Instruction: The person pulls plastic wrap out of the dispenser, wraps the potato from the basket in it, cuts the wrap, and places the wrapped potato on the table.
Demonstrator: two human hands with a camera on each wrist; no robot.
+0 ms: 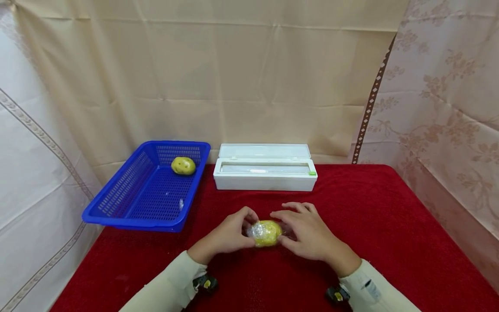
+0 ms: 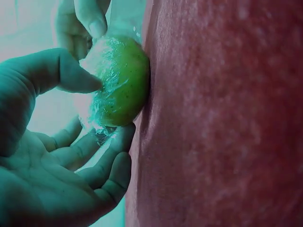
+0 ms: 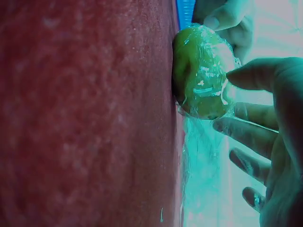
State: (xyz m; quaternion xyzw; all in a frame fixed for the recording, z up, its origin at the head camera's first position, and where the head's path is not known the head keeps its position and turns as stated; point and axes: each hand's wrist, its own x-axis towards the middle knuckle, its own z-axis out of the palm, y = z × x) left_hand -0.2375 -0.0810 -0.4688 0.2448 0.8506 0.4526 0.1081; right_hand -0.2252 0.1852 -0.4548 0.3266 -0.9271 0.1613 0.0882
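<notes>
On the red cloth lies a potato [image 1: 269, 234] wrapped in crinkled, shiny cling film, between my two hands. My left hand [image 1: 234, 232] holds its left end; in the left wrist view the thumb [image 2: 85, 80] presses the filmed side and fingers curl below. At the other end my right hand [image 1: 308, 234] has thumb and forefinger against the film, its other fingers spread. Loose film edges show near the fingertips in the right wrist view, where the wrapped potato [image 3: 201, 75] rests low at the cloth.
A blue plastic basket [image 1: 138, 223] stands at the left with an unwrapped-looking potato [image 1: 183, 165] and a small clear scrap inside. Behind my hands sits a white cling film box [image 1: 265, 182], lid raised, with a green slider at its right end. Red cloth [image 1: 370, 208] covers the table.
</notes>
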